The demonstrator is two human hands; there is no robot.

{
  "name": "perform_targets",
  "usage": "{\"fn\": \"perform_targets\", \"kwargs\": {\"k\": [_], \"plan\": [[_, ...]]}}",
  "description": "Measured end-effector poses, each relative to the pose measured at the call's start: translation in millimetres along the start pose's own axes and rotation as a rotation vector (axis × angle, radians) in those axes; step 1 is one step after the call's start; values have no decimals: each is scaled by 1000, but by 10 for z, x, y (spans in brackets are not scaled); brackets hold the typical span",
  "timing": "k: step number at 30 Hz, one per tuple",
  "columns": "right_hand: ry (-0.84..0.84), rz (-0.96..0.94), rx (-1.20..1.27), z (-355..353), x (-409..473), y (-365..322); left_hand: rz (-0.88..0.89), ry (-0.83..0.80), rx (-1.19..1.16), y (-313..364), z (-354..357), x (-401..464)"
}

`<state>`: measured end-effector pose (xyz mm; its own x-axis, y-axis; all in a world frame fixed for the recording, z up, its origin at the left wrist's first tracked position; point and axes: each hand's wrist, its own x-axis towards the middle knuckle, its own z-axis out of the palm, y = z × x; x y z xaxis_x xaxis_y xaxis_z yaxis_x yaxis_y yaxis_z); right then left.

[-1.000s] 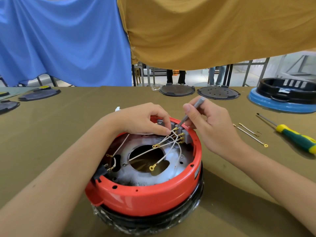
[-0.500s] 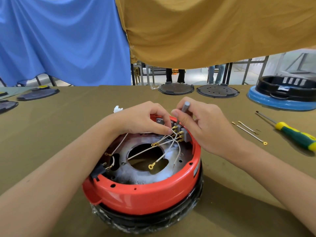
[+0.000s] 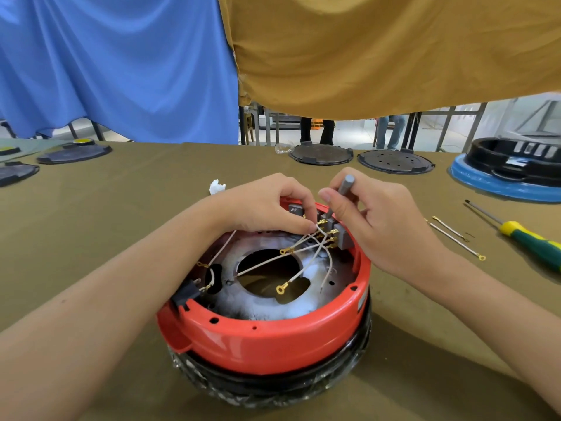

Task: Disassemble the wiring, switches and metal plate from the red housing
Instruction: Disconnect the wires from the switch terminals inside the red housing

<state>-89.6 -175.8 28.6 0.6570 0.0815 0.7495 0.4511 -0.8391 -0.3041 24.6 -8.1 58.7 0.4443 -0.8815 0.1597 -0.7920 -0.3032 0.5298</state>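
— Pinching a white wire [image 3: 315,230] between the fingertips of my left hand [image 3: 267,206], close to its brass connector on the grey switch block [image 3: 341,237]. My right hand [image 3: 379,220] is curled round a slim grey tool [image 3: 341,192], tip down at the terminals.

— Where does all that sit?

— At the far rim of the red housing [image 3: 273,341], which stands open side up on the olive table [image 3: 121,214], right in front of me.

— How will the wires handle?

— Light and limp, I'd judge; they sag across the round opening of the metal plate [image 3: 340,284]. I'd hold each one at the brass connector, not on the insulation, since a thin lead pulled mid-length could tear away from its crimp. The housing looks like stiff plastic and seems steady enough without a hand on it.

— Which way do things run?

— The wires fan out from the switch block toward me and to my left, ending in gold ring terminals [image 3: 281,289] that hang loose over the hole. The tool's long axis is close to upright, leaning slightly right at the top. The block's row of terminals faces inward, toward the housing's centre.

— Anything set aside?

— Two loose leads [image 3: 455,238] and a yellow-green screwdriver [image 3: 522,235] lie on the table to my right.
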Motion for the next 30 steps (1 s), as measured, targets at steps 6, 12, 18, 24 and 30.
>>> {"fn": "perform_targets", "kwargs": {"k": [6,12,18,24,30], "plan": [[13,134,69,21,43,-19,6,33,-21,-30,22,18],[29,399,277,5,138,18,7,39,-53,-46,16,20],[-3,625,510,-19,166,134,14,24,-57,-41,27,23],[29,518,472,-10,114,116,12,23,-58,-42,24,14],[-28,41,-4,-22,43,-17,14,22,-9,-31,17,10]]}}
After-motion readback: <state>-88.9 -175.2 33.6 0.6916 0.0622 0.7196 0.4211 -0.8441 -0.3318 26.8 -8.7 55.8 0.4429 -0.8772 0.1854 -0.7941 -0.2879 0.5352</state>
